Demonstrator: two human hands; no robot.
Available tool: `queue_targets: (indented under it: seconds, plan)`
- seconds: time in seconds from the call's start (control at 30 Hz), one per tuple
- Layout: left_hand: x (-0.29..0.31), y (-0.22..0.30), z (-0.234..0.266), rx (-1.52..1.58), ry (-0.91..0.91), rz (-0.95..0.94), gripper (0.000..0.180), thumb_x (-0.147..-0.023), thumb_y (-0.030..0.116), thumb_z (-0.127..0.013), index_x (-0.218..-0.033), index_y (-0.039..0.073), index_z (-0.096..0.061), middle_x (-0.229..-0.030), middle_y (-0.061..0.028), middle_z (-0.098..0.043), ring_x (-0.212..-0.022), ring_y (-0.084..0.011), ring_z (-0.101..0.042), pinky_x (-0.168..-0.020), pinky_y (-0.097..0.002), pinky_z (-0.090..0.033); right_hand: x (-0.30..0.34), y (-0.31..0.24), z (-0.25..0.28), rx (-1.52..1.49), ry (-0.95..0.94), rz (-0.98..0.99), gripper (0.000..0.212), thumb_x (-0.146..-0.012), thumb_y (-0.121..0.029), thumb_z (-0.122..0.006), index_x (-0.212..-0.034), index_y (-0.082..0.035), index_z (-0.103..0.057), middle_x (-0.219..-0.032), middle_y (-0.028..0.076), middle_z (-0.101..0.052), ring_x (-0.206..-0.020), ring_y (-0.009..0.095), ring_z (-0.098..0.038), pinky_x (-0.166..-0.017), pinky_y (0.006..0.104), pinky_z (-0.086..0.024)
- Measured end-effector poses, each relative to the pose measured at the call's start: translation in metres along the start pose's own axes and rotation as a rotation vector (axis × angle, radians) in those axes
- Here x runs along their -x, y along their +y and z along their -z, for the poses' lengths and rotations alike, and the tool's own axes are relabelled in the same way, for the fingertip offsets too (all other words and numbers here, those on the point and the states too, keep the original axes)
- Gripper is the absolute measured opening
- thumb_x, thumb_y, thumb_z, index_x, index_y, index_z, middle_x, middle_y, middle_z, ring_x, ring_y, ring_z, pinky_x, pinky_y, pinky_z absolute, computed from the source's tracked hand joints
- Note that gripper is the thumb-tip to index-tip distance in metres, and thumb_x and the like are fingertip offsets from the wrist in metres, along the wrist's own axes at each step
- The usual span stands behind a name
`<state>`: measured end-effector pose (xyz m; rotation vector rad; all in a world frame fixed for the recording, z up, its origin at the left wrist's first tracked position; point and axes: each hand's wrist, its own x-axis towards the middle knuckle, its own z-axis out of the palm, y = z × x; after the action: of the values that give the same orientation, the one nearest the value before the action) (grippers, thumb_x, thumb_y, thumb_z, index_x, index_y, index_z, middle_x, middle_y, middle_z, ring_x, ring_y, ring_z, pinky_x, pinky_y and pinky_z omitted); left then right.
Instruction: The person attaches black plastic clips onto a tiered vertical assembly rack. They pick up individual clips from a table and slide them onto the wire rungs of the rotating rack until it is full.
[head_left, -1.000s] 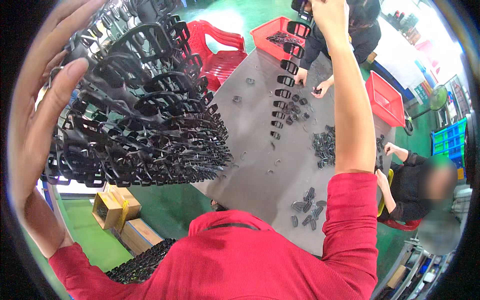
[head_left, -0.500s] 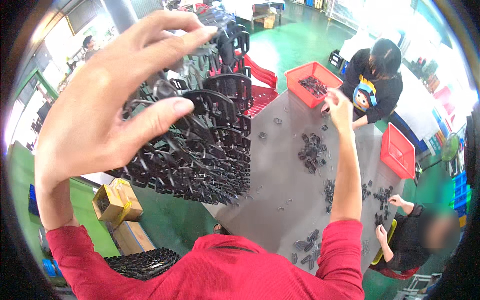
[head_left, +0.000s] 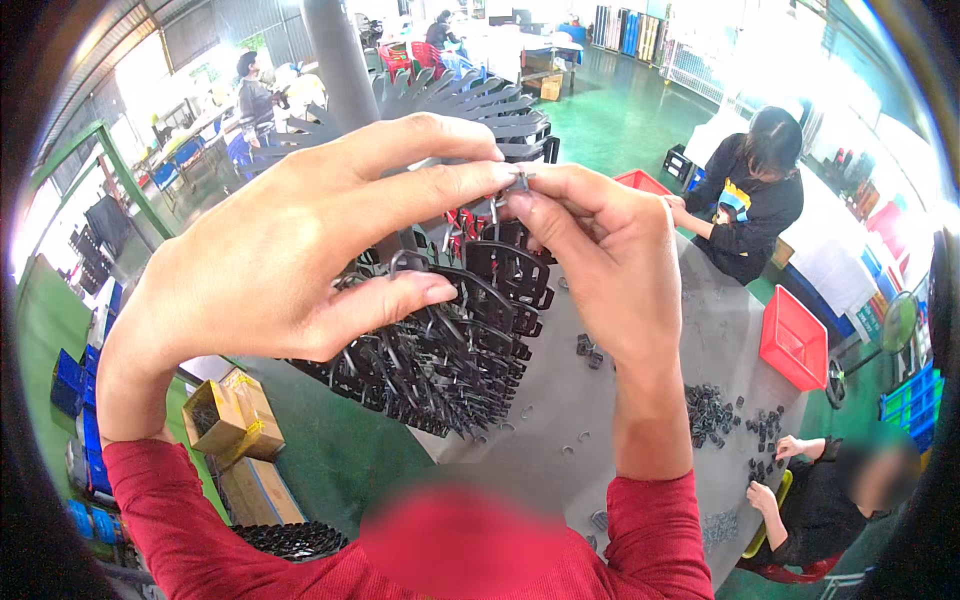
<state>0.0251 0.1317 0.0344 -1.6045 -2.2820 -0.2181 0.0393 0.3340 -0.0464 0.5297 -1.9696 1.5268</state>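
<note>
A tall hanging rack (head_left: 420, 365) in front of me is crowded with black curved parts. At its top, grey flat blades (head_left: 455, 103) fan out around a pole. My left hand (head_left: 300, 235) is at the rack's upper part, its thumb and fingers held apart. Beside the left fingertips, my right hand (head_left: 610, 245) pinches a small grey piece (head_left: 519, 182) between thumb and forefinger. The left forefinger's tip touches or nearly touches this piece; its exact kind is too small to make out. My hands partly hide the rack.
On the grey table (head_left: 560, 495) to the right lie black part piles (head_left: 710, 415) and small curved bits. Red trays (head_left: 793, 338) stand along its edge. Two people (head_left: 755, 190) work there. Cardboard boxes (head_left: 235, 415) stand on the floor at left.
My right hand has come from over the table, leftward to the rack, and meets my left fingertips. My left hand stays at the rack with thumb and fingers apart. The view has tilted up.
</note>
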Motion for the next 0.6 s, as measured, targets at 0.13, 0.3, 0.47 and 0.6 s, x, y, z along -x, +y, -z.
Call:
queue_targets:
  seconds: [0.13,0.3,0.47,0.6]
  plan:
    - [0.001,-0.002,-0.002,0.011,-0.003,0.007,0.060,-0.073,0.027,-0.068,-0.128,0.009,-0.052,-0.127,-0.0164,-0.051,-0.115,-0.0366,-0.051,-0.094,-0.0417,-0.044,-0.002,0.003,-0.006,0.032,-0.006,0.025,0.012,-0.086,-0.004,-0.060,-0.095,0.002,-0.067,-0.075,0.000,-0.064,-0.062,0.004,-0.053,-0.056,0.0191,-0.044]
    - [-0.002,-0.008,-0.005,-0.007,0.005,-0.005,0.058,-0.073,0.020,-0.066,-0.128,0.009,-0.052,-0.126,-0.0166,-0.051,-0.112,-0.0378,-0.053,-0.092,-0.0423,-0.046,-0.004,0.014,-0.012,0.095,0.139,0.167,0.010,-0.082,-0.004,-0.059,-0.088,0.000,-0.065,-0.071,0.012,-0.066,-0.060,0.019,-0.066,-0.057,0.0277,-0.049]
    - [-0.008,-0.005,-0.006,-0.032,-0.011,-0.022,0.055,-0.075,0.021,-0.062,-0.127,0.006,-0.052,-0.125,-0.0178,-0.051,-0.112,-0.0380,-0.052,-0.093,-0.0421,-0.045,-0.001,0.010,-0.004,0.106,0.153,0.183,0.010,-0.084,-0.002,-0.059,-0.089,0.001,-0.066,-0.072,0.007,-0.066,-0.063,0.012,-0.061,-0.058,0.0223,-0.046]
    - [-0.006,-0.003,-0.005,-0.084,-0.038,-0.009,0.055,-0.077,0.026,-0.060,-0.127,0.004,-0.052,-0.125,-0.0185,-0.051,-0.113,-0.0376,-0.052,-0.094,-0.0415,-0.043,0.001,0.016,-0.004,0.125,0.160,0.243,0.011,-0.086,-0.002,-0.059,-0.092,0.002,-0.067,-0.075,0.003,-0.066,-0.067,0.004,-0.057,-0.059,0.0170,-0.043]
